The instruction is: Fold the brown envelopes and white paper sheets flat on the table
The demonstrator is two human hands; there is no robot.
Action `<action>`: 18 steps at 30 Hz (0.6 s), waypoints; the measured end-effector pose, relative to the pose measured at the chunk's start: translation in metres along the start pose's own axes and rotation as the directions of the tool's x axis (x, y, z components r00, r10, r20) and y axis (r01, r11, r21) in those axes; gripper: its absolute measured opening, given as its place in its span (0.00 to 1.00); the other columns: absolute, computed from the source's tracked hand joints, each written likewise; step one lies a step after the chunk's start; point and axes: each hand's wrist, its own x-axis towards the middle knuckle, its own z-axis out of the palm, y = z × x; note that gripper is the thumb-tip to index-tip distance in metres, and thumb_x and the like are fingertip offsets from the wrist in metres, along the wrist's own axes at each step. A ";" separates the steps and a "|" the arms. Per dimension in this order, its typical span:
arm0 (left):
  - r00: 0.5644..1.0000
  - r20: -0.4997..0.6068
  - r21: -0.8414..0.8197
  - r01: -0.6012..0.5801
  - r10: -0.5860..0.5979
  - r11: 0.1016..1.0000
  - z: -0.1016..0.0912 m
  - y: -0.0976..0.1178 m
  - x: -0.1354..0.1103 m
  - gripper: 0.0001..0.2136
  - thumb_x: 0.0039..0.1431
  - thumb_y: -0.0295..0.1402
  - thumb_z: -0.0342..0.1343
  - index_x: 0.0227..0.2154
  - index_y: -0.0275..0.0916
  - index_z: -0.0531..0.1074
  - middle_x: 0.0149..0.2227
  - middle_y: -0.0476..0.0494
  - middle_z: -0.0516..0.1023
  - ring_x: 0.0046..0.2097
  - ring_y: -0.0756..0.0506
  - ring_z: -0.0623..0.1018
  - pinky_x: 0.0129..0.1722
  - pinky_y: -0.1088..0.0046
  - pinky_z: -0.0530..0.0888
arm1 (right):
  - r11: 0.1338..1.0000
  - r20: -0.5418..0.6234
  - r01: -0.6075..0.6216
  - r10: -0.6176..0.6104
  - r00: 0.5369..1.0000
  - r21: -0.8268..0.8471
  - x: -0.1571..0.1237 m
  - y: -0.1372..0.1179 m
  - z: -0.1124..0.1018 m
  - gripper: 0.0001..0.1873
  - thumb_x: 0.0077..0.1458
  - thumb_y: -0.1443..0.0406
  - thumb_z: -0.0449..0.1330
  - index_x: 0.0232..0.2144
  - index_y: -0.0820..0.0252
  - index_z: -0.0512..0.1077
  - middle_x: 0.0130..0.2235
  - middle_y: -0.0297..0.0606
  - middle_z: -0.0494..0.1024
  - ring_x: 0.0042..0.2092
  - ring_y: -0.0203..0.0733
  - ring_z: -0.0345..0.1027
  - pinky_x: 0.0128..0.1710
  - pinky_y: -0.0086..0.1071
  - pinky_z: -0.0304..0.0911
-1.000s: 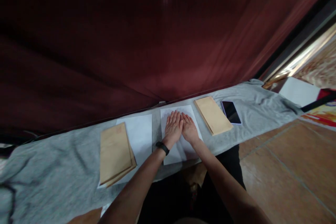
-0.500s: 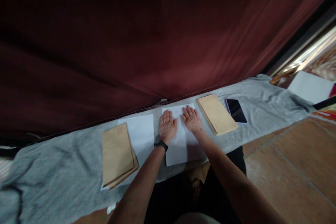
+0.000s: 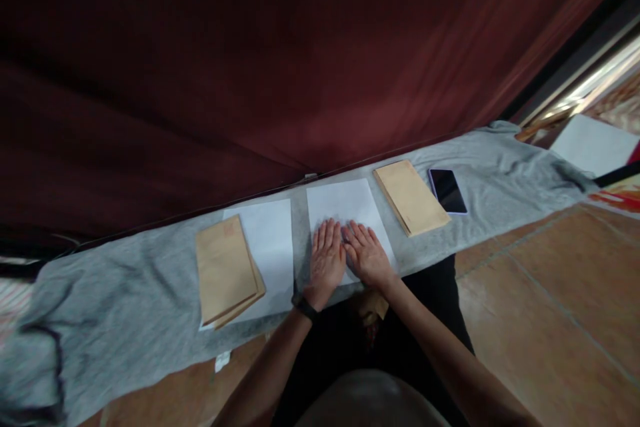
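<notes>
We have a white sheet of paper [image 3: 340, 199] lying flat in front of us, our landmark for everything else. Our left hand [image 3: 326, 259], with a dark band [image 3: 305, 307] at the wrist, and our right hand [image 3: 369, 256] rest on its near half, both open, palms down, fingers stretched out, gripping nothing. They hide that part of the sheet from us; we cannot tell whether the thumbs touch. Left of the sheet, across a strip of grey cloth [image 3: 125, 310], we see a second white paper [image 3: 273, 237], its left portion covered by a loose stack of brown envelopes [image 3: 227, 273]. Just right of the sheet lies a neater brown pile [image 3: 413, 199], and farther right a phone [image 3: 449, 191], dark screen up, sits close beside that pile. Beyond the sheet's far edge a dark red curtain [image 3: 320, 80] closes off our view. Below the sheet's level, well to its left, a white scrap [image 3: 223, 361] lies on the tiled floor [image 3: 540, 307].
</notes>
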 end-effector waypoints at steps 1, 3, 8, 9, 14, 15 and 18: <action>1.000 0.014 -0.002 -0.009 0.009 1.000 0.001 0.005 -0.009 0.27 0.71 0.32 0.39 0.70 0.33 0.53 0.73 0.40 0.51 0.74 0.41 0.49 0.72 0.56 0.51 | 1.000 0.007 -0.006 0.006 1.000 -0.006 -0.009 -0.003 0.000 0.27 0.71 0.58 0.45 0.68 0.59 0.61 0.71 0.43 0.57 0.71 0.52 0.51 0.70 0.49 0.45; 1.000 0.024 -0.008 -0.002 0.003 1.000 0.001 0.009 -0.023 0.27 0.71 0.34 0.40 0.71 0.33 0.53 0.73 0.38 0.52 0.74 0.40 0.50 0.72 0.55 0.51 | 0.999 0.011 -0.036 0.036 0.999 -0.027 -0.021 -0.003 -0.002 0.27 0.71 0.58 0.47 0.68 0.57 0.60 0.71 0.43 0.57 0.71 0.52 0.52 0.70 0.50 0.45; 1.000 0.005 -0.011 0.012 -0.012 1.000 0.001 0.003 -0.035 0.29 0.72 0.39 0.40 0.70 0.30 0.52 0.72 0.34 0.51 0.74 0.40 0.51 0.72 0.55 0.51 | 0.989 0.003 -0.119 0.120 0.993 -0.084 -0.028 0.009 -0.009 0.28 0.71 0.57 0.48 0.69 0.57 0.59 0.72 0.43 0.55 0.71 0.53 0.51 0.70 0.50 0.45; 1.000 -0.005 -0.007 0.012 -0.012 1.000 0.001 0.002 -0.037 0.29 0.72 0.40 0.40 0.70 0.29 0.52 0.72 0.33 0.51 0.74 0.39 0.50 0.72 0.55 0.51 | 0.987 0.000 -0.130 0.130 0.991 -0.092 -0.030 0.011 -0.011 0.28 0.71 0.57 0.48 0.69 0.57 0.59 0.72 0.43 0.55 0.71 0.53 0.51 0.70 0.49 0.45; 0.998 -0.051 -0.014 0.036 -0.037 0.999 0.003 -0.004 -0.053 0.31 0.72 0.41 0.42 0.71 0.28 0.51 0.72 0.32 0.51 0.74 0.38 0.51 0.72 0.54 0.51 | 0.978 -0.019 -0.159 0.158 0.987 -0.136 -0.043 0.018 -0.016 0.29 0.72 0.56 0.47 0.69 0.60 0.57 0.72 0.45 0.55 0.71 0.54 0.52 0.70 0.49 0.46; 0.998 -0.058 -0.020 0.037 -0.039 0.999 0.002 -0.004 -0.057 0.31 0.71 0.41 0.42 0.71 0.28 0.51 0.72 0.31 0.52 0.73 0.37 0.52 0.72 0.53 0.52 | 0.976 -0.024 -0.161 0.159 0.987 -0.146 -0.046 0.019 -0.017 0.29 0.72 0.56 0.47 0.70 0.60 0.57 0.71 0.46 0.55 0.71 0.54 0.52 0.70 0.49 0.47; 0.996 -0.086 -0.028 0.029 -0.032 0.999 -0.001 -0.005 -0.067 0.30 0.71 0.39 0.43 0.70 0.27 0.51 0.71 0.29 0.55 0.73 0.36 0.53 0.71 0.52 0.55 | 0.974 -0.040 -0.156 0.151 0.988 -0.166 -0.054 0.023 -0.019 0.30 0.72 0.56 0.46 0.70 0.63 0.57 0.71 0.49 0.56 0.70 0.55 0.52 0.69 0.50 0.49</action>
